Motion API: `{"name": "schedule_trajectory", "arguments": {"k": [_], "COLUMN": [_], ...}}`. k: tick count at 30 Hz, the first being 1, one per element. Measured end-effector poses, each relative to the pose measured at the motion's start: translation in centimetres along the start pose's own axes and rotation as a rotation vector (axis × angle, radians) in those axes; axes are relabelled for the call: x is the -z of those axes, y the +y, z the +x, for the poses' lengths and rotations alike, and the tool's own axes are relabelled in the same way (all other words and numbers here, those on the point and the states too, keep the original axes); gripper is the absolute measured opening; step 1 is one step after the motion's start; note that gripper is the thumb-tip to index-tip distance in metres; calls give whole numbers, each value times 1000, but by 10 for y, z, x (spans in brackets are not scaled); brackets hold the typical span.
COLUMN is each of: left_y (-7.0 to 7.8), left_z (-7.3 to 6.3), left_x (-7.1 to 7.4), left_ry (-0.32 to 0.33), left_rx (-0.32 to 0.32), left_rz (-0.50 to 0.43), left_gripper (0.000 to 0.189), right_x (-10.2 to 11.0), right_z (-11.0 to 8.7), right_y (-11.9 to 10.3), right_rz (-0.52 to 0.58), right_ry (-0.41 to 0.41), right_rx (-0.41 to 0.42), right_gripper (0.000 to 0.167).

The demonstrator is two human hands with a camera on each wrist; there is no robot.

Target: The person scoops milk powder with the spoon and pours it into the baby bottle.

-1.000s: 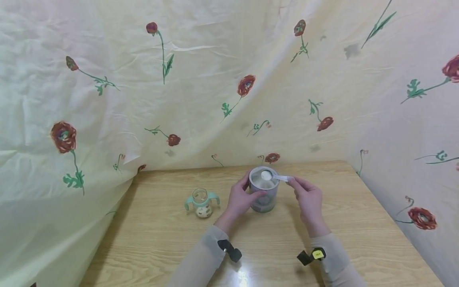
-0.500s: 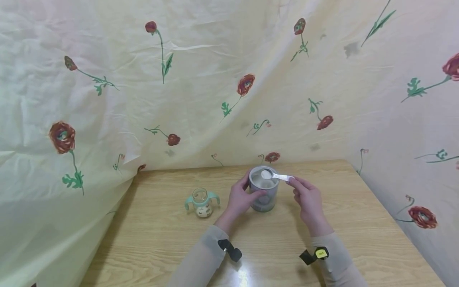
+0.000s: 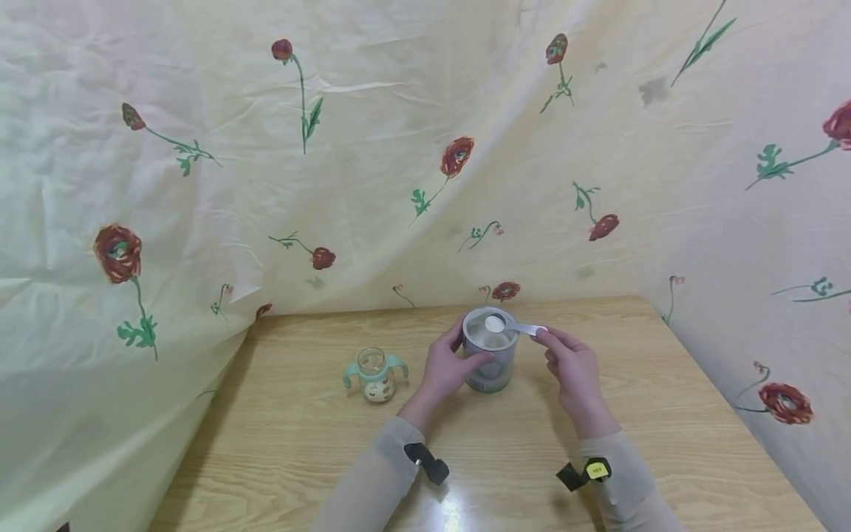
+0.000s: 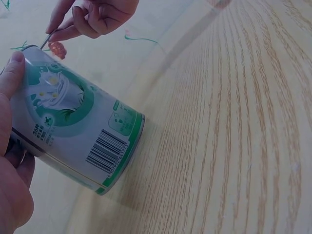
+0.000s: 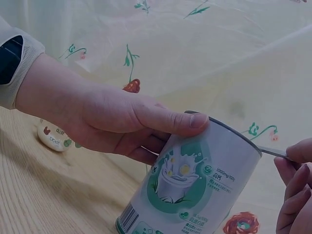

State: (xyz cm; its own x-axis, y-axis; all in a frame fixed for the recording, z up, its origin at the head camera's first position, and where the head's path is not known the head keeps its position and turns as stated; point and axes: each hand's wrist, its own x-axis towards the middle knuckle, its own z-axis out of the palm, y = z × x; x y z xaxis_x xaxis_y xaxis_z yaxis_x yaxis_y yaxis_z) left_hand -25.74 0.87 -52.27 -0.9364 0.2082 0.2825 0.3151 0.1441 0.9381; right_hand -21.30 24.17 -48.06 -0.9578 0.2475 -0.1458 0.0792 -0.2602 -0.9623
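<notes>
The far cloth hanging [image 3: 366,185] is creased fabric with a faint sheen. The table [image 3: 299,443] shows smooth wood grain, glossy at the near edge. The can [image 4: 80,119] looks smooth, its rim [image 3: 490,349] metal-like; the spoon [image 3: 518,328] looks metallic. Left, the bottle [image 3: 377,389] has a glossy, transparent neck [image 3: 371,360] and plastic-looking handles [image 3: 398,363]. The sleeves [image 3: 374,473] are matt cloth.

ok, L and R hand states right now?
Left hand: closed, holding the can by its side.
Right hand: closed, pinching the scoop by its handle.
</notes>
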Motion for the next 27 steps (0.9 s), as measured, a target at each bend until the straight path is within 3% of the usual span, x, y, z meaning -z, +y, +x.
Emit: {"name": "schedule_trajectory", "arguments": {"k": [17,27], "left_y": [4,7], "left_z": [-1,-4], "left_x": [5,3], "left_ry": [-16,13], "left_rx": [-6,-61], "left_rz": [39,41], "left_gripper": [94,91], "right_x": [-5,-8], "right_z": [-10,-12], "right_y": [-8,-10], "right_rz": [99,113], "right_ry": [-37,-68], "right_rx": [-20,-26], "right_gripper": [5,6]}}
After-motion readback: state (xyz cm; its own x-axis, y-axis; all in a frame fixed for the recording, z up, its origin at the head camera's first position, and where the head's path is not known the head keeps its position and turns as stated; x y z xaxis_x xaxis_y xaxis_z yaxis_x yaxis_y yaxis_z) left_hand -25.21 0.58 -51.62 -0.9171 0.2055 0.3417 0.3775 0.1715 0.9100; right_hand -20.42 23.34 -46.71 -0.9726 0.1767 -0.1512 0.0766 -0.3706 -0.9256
